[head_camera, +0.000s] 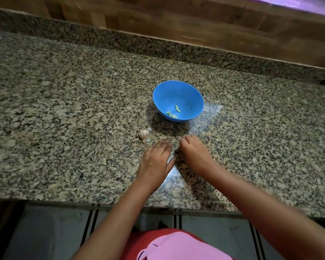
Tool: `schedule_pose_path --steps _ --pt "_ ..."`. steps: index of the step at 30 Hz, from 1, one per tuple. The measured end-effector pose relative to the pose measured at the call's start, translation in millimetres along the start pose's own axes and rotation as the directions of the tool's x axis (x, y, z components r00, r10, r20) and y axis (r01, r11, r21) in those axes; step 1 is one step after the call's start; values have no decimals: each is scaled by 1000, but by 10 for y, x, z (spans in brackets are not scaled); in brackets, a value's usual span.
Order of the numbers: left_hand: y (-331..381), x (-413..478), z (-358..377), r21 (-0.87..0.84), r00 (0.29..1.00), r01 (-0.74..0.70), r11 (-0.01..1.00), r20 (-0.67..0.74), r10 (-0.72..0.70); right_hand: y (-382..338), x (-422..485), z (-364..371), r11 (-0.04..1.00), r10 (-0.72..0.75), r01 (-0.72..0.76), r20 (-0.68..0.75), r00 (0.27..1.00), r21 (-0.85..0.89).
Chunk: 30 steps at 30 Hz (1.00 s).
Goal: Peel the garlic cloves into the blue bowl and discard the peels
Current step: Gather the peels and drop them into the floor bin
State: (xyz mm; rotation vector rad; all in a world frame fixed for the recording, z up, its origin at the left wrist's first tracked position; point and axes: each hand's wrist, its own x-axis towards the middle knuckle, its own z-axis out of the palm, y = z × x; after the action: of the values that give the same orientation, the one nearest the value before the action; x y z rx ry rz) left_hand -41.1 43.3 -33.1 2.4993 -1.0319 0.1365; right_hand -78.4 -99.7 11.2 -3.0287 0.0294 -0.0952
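Observation:
A blue bowl (178,100) stands on the granite counter (64,128) with several peeled garlic cloves (174,112) at its bottom. To its front left lies a piece of garlic bulb (144,134) in its skin, with thin bits of peel beside it. My left hand (156,160) lies flat on the counter with straight fingers, just right of the bulb and not touching it. My right hand (194,152) is beside it, fingers curled down onto the counter; whether they pinch anything is hidden by blur.
A raised granite ledge and a wooden wall (195,25) run along the back of the counter. The counter's front edge (158,205) lies close to my body, with tiled floor below.

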Motion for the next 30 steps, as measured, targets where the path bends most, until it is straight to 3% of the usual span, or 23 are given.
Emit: schedule_pose_path --steps 2,8,11,18,20,21,23,25,26,28,30 --pt "3 2 -17 -23 1000 8 1000 0 -8 -6 -74 64 1000 -22 25 -162 986 12" --pt "113 82 -54 -174 999 40 984 -20 -44 5 -110 147 997 -81 81 -297 951 -14" --pt "123 110 -59 -197 997 74 978 19 -71 36 -62 98 975 -211 187 -233 950 -120" --pt "73 41 -10 -112 998 32 993 56 -26 30 -72 124 995 -77 81 -73 994 51" --pt "69 62 -29 -169 998 51 984 52 -43 31 -57 53 977 67 -65 -5 998 204" --pt "71 84 -43 -233 996 81 969 50 -71 20 -52 25 922 188 -180 8 982 344" --pt "97 137 -110 -408 986 165 898 84 -143 -70 -74 -27 648 405 -372 113 907 665" --pt "120 191 -181 -549 974 226 804 129 -186 -172 -134 -70 310 478 -392 214 852 866" --pt "124 215 -208 -587 969 247 771 150 -196 -199 -158 -88 197 495 -376 239 835 905" --pt "111 240 -250 -594 971 238 768 153 -183 -229 -188 -152 59 532 -342 260 806 938" --pt "109 236 -285 -608 978 209 766 136 -159 -207 -182 -219 3 541 -309 258 800 951"
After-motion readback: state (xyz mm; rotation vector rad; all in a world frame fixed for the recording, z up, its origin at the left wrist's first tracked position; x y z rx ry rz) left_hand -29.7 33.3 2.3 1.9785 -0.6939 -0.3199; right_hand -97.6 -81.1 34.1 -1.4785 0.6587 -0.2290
